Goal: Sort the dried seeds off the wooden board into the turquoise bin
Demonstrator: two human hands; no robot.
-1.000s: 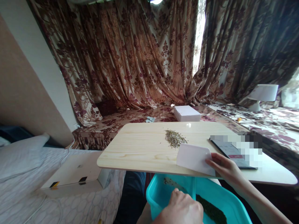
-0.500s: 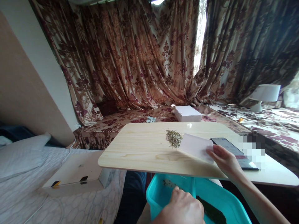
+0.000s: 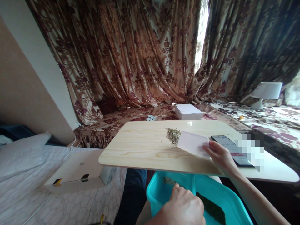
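My right hand (image 3: pixel 219 154) pinches the edge of a white flat card (image 3: pixel 193 143) above the wooden table. The card's far end reaches the right side of a loose pile of small greenish-brown seeds (image 3: pixel 173 136). Lower down, my left hand (image 3: pixel 184 204) is closed over a turquoise divided tray (image 3: pixel 239 203) below the table's near edge. Its fingertips are hidden, so what they grip, if anything, cannot be made out. A few seeds (image 3: pixel 169 180) lie in the tray's left compartment, and a dark green mass (image 3: pixel 212 207) fills part of the right one.
A tablet (image 3: pixel 231 150) lies on the light wooden table (image 3: pixel 136 140), right of the card. Behind the table stands a white box (image 3: pixel 188 111). A flat white carton (image 3: pixel 77 170) rests on the bed at left. A lamp (image 3: pixel 268 90) stands at far right.
My right hand and the card have shifted slightly left, with the card nearer the seed pile. My left hand stays almost where it was over the tray.
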